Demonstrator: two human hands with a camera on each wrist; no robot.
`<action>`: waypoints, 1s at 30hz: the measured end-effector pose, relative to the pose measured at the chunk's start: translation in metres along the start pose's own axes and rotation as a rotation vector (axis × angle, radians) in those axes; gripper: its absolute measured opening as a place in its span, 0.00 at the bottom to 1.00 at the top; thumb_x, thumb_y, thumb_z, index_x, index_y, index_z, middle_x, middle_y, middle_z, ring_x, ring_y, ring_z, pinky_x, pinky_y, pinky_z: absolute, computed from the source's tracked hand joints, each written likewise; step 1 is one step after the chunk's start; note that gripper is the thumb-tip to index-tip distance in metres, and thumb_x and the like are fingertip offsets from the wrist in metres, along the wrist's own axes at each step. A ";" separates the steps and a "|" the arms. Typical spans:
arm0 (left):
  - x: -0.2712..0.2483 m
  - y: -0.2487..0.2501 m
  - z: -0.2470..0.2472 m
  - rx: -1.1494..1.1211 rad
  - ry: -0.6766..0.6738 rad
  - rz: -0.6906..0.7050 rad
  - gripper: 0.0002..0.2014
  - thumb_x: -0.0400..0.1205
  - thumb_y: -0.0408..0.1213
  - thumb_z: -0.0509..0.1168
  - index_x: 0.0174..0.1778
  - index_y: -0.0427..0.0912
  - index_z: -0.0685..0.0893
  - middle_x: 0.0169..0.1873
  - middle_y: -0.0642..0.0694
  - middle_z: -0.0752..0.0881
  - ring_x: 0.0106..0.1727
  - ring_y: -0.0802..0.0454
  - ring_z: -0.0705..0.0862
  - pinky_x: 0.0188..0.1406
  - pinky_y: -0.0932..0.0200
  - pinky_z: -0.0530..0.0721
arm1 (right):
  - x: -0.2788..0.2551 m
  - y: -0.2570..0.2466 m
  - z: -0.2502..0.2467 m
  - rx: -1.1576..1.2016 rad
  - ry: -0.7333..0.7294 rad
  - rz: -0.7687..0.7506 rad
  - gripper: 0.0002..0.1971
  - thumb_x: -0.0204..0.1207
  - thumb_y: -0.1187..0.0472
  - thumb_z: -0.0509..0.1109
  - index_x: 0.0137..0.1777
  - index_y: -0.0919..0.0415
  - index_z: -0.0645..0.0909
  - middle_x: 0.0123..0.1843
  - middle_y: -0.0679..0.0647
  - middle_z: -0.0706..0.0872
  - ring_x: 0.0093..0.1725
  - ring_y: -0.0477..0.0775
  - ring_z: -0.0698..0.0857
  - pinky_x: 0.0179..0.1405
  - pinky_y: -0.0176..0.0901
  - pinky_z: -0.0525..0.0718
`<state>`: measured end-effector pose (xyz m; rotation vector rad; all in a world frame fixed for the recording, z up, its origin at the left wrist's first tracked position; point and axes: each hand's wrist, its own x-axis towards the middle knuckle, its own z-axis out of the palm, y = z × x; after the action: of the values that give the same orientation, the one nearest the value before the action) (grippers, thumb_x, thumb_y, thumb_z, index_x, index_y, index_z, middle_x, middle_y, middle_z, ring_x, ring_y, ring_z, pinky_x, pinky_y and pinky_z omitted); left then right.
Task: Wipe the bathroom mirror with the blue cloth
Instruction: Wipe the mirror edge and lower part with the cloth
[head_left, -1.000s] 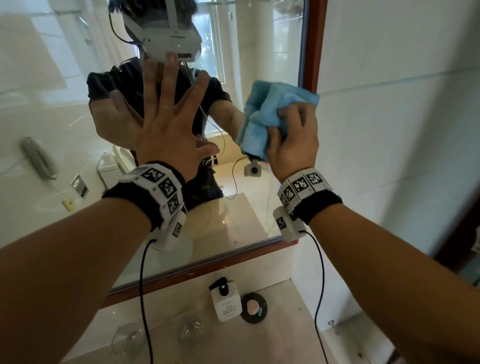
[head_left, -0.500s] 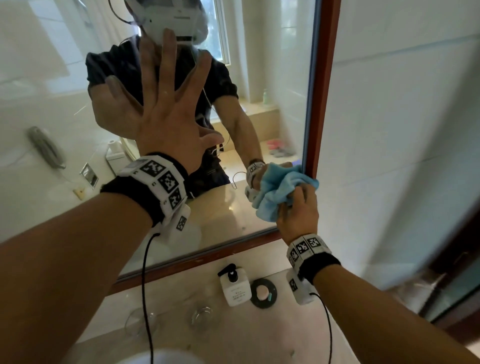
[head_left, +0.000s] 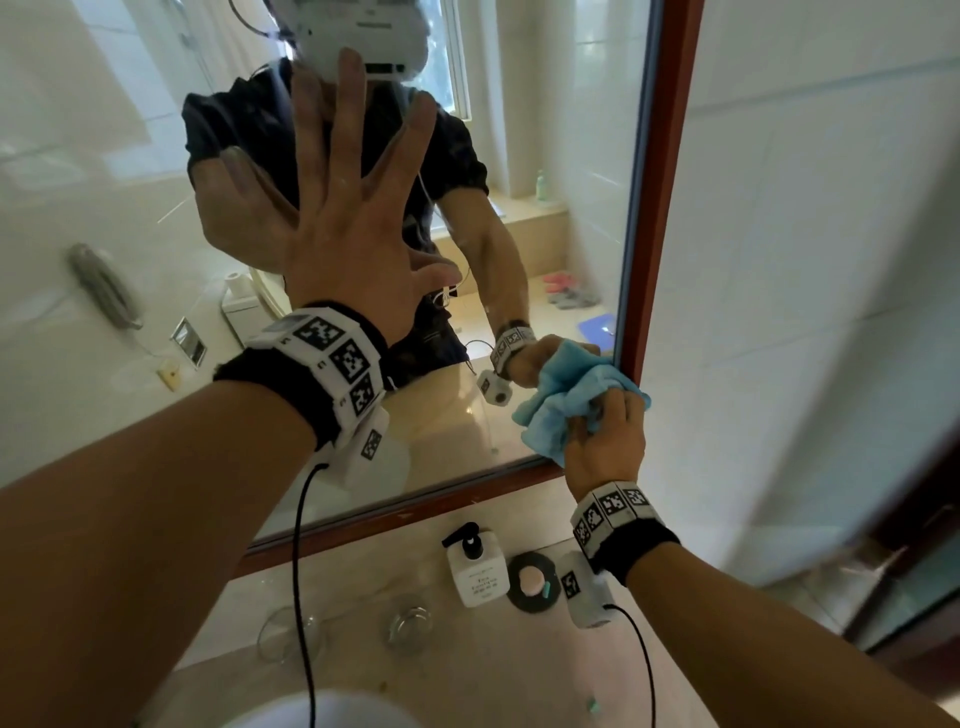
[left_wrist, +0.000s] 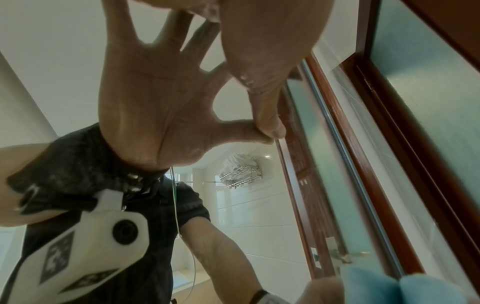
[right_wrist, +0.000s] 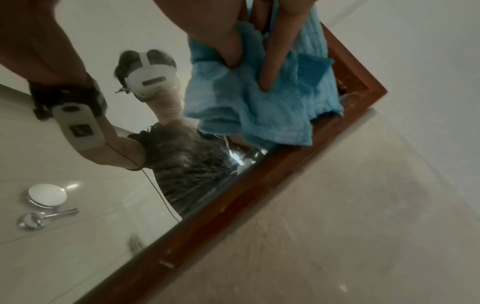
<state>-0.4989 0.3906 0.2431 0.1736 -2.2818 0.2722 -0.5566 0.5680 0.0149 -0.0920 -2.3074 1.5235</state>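
The mirror (head_left: 571, 156) has a red-brown wooden frame (head_left: 660, 182). My left hand (head_left: 348, 218) lies flat on the glass with its fingers spread; the left wrist view shows its thumb (left_wrist: 267, 72) touching its reflection. My right hand (head_left: 605, 447) grips the bunched blue cloth (head_left: 561, 410) and presses it on the glass in the mirror's lower right corner. In the right wrist view, its fingers (right_wrist: 275, 61) dig into the cloth (right_wrist: 259, 107), which hangs over the frame (right_wrist: 259, 185). A corner of the cloth (left_wrist: 389, 288) shows in the left wrist view.
On the beige counter below the mirror stand a white pump bottle (head_left: 477, 569), a black round dish (head_left: 534, 582) and two clear glasses (head_left: 409, 623) (head_left: 288, 634). A white basin rim (head_left: 322, 712) lies at the bottom edge. A white tiled wall (head_left: 805, 260) adjoins the frame's right side.
My right hand has carried the cloth down along the mirror's right edge, from mid height to the lower right corner. The left hand stays flat on the glass.
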 end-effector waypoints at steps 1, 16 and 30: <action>0.000 0.000 0.000 0.002 0.003 -0.004 0.59 0.63 0.68 0.74 0.85 0.65 0.46 0.86 0.42 0.43 0.86 0.35 0.43 0.71 0.15 0.43 | 0.003 -0.007 -0.002 0.001 0.022 -0.019 0.12 0.77 0.65 0.68 0.60 0.63 0.77 0.50 0.44 0.75 0.50 0.51 0.79 0.39 0.17 0.71; -0.003 0.002 -0.004 0.005 -0.001 -0.004 0.60 0.63 0.66 0.75 0.85 0.64 0.45 0.86 0.43 0.43 0.86 0.37 0.43 0.71 0.18 0.42 | 0.079 -0.182 -0.061 0.002 0.270 -0.595 0.16 0.76 0.60 0.66 0.64 0.58 0.78 0.63 0.57 0.77 0.47 0.45 0.75 0.39 0.20 0.63; -0.002 0.000 0.001 -0.024 -0.001 -0.003 0.60 0.63 0.65 0.76 0.84 0.65 0.45 0.86 0.44 0.42 0.86 0.37 0.42 0.72 0.15 0.45 | 0.065 -0.137 -0.043 -0.094 0.229 -0.572 0.10 0.74 0.61 0.66 0.53 0.63 0.76 0.57 0.59 0.78 0.46 0.62 0.81 0.37 0.44 0.76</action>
<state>-0.4984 0.3908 0.2404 0.1651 -2.2842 0.2427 -0.5821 0.5663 0.1704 0.3260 -1.9871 1.0550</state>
